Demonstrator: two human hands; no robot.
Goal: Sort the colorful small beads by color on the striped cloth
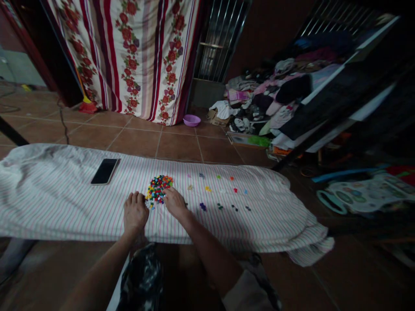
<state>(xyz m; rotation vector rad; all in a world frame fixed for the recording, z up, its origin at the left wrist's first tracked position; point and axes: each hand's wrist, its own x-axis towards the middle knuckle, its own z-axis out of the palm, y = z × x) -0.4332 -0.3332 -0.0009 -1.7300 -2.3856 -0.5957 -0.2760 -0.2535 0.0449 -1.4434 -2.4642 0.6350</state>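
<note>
A mixed pile of small coloured beads (pixel 158 186) lies on a striped cloth. My right hand (pixel 175 202) reaches into the pile's right side, fingers drawn together at the beads; whatever is between the fingertips is too small to make out. At the pile's left edge, my left hand (pixel 135 210) rests palm down on the cloth with its fingers slightly apart. To the right, little groups sorted by colour sit in rows, among them purple beads (pixel 202 206), yellow beads (pixel 208 188), red beads (pixel 235 190) and dark green beads (pixel 220 206). My right hand partly hides one group beside it.
A phone (pixel 105 171) lies on the striped cloth (pixel 65 194) left of the pile. Beyond are a tiled floor, a purple basin (pixel 192 120), a floral curtain (pixel 129 60), a red broom (pixel 87 106) and a heap of clothes (pixel 259 95). Dark metal bars slant at the right.
</note>
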